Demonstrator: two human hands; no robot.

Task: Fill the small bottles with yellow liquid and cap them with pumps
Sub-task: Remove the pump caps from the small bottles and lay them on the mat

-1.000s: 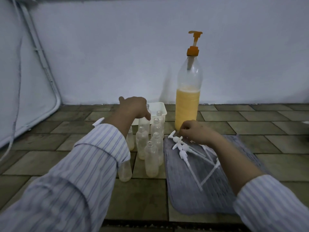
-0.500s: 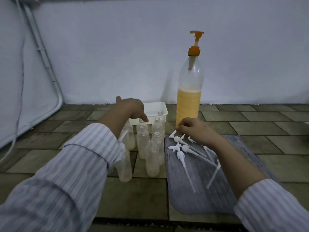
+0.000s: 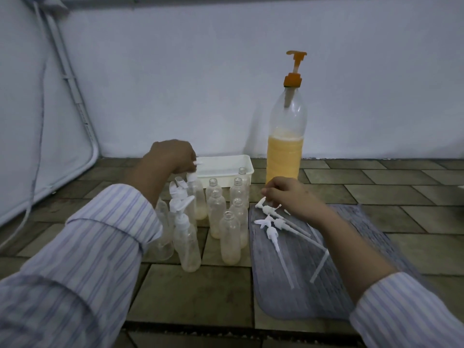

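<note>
The small bottles stood clustered on the tiled floor between my two arms, just left of the grey mat. From what I could see, the ones on the left already wore white pumps, while those on the right stood open-necked with only a thin yellowish layer at the bottom, so I judged filling barely begun and capping perhaps half done. My left hand was curled down over the pump top of a rear bottle, fingertips pinching it. My right hand pinched the head of a loose pump at the mat's far left corner; several more pumps lay beside it, dip tubes trailing toward me. The big dispenser bottle, about half full of yellow liquid, stood just behind my right hand, near the wall. A white tray sat touching the rear bottles. The cluster was tight, so I judged elbow room between bottles scarce, while the mat's near half and the floor toward me offered room.
</note>
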